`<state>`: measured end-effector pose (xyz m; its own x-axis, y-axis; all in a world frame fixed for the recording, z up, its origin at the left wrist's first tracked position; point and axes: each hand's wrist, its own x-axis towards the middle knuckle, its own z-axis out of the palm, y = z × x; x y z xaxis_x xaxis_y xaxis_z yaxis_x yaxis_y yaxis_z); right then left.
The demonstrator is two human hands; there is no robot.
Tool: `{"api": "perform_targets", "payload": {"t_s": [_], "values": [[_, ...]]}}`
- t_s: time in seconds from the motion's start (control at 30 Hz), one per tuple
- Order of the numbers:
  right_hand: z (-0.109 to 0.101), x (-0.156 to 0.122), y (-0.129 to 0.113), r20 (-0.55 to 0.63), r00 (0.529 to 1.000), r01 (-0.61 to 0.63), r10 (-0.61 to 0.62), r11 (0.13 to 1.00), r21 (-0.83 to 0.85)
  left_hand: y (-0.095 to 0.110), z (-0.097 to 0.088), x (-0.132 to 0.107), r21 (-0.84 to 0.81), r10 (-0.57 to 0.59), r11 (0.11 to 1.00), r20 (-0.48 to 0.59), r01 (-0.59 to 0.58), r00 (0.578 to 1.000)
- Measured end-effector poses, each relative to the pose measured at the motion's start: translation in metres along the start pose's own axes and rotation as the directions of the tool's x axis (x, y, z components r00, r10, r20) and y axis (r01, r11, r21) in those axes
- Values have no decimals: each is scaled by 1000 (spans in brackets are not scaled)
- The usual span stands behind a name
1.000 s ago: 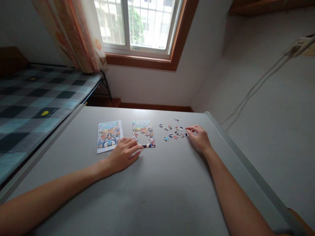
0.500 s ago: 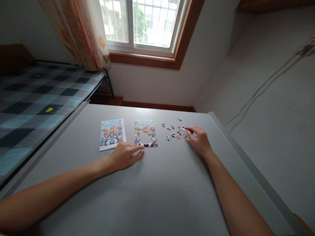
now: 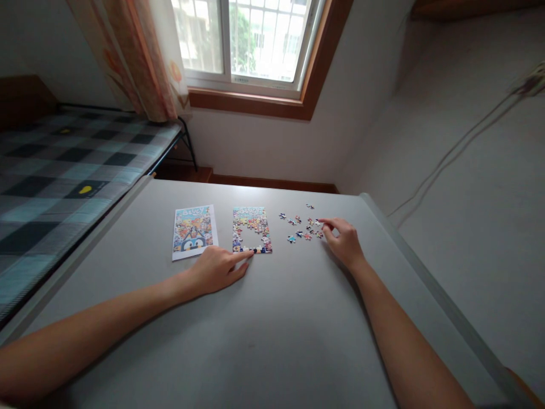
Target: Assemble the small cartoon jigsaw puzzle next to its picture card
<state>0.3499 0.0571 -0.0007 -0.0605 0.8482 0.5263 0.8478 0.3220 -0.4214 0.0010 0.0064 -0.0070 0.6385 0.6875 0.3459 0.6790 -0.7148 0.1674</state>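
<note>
Puzzle (image 3: 251, 220): lying flat on the gray table (image 3: 255, 324), left of the loose pieces; a colorful upright rectangle with pale blue along its top, a ragged gap in its middle and a dark strip along its bottom.
Loose pieces (image 3: 307, 236): a scatter of small knobbed shapes, blue, orange and dark.
Printed sheet (image 3: 193, 230): to the puzzle's left, white-bordered, with a blue dog's head at the bottom.
Left hand (image 3: 217, 268): palm down, index finger stretched to the puzzle's bottom edge, thumb apart below it; nothing gripped that I can see.
Right hand (image 3: 344, 241): thumb and index slightly parted beside the loose pieces; from here I cannot tell if they hold one.
Edges: the table's far edge runs beyond the puzzle, its right rim beyond the right forearm.
Room: gray tabletop stretches between the forearms; a narrow strip separates puzzle and pieces.
</note>
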Motion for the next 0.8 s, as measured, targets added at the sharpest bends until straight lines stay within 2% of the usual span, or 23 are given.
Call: {"api": "perform_targets", "payload": {"t_s": [0.2, 0.8], "values": [[-3, 1, 3, -92, 994, -55, 54, 998, -9, -1, 1, -1, 26, 8, 1000, -15, -7, 1000], [-6, 3, 7, -70, 995, -70, 69, 998, -5, 0, 0, 0, 27, 8, 1000, 21, -8, 1000]]}}
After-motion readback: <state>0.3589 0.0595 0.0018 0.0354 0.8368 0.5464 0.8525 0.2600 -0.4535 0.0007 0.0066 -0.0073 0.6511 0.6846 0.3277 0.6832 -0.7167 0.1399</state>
